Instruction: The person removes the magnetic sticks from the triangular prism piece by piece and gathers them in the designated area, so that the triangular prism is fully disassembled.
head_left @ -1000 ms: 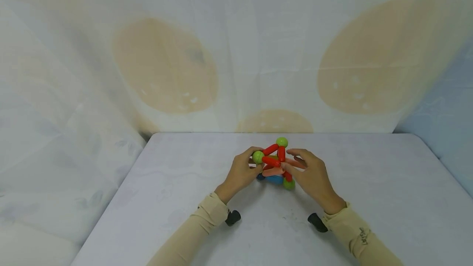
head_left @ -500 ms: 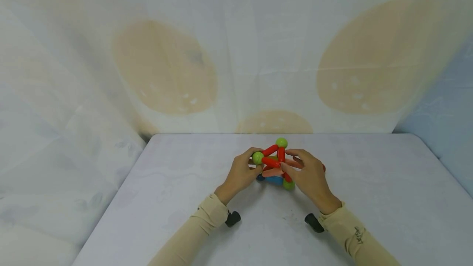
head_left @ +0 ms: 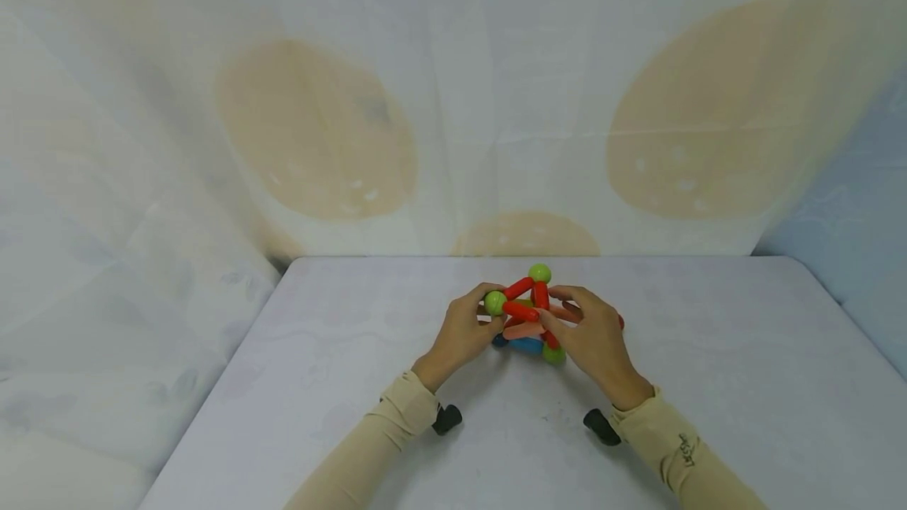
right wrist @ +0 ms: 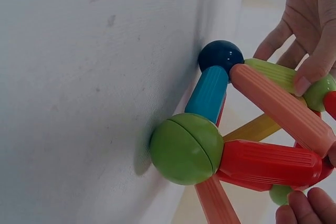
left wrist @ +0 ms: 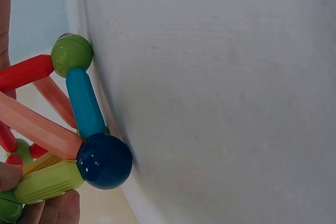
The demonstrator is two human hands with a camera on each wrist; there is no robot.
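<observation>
Head view: both hands (head_left: 527,333) clamped on rod-and-ball toy (head_left: 527,313), resting on table (head_left: 708,352)

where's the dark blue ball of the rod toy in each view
Head: the dark blue ball is mostly hidden, low on the toy's left side, just right of the left hand.
Left wrist: lower left, against the table.
Right wrist: upper middle, touching the table.
Shared landmark: the teal rod runs from this ball to a green ball.
</observation>
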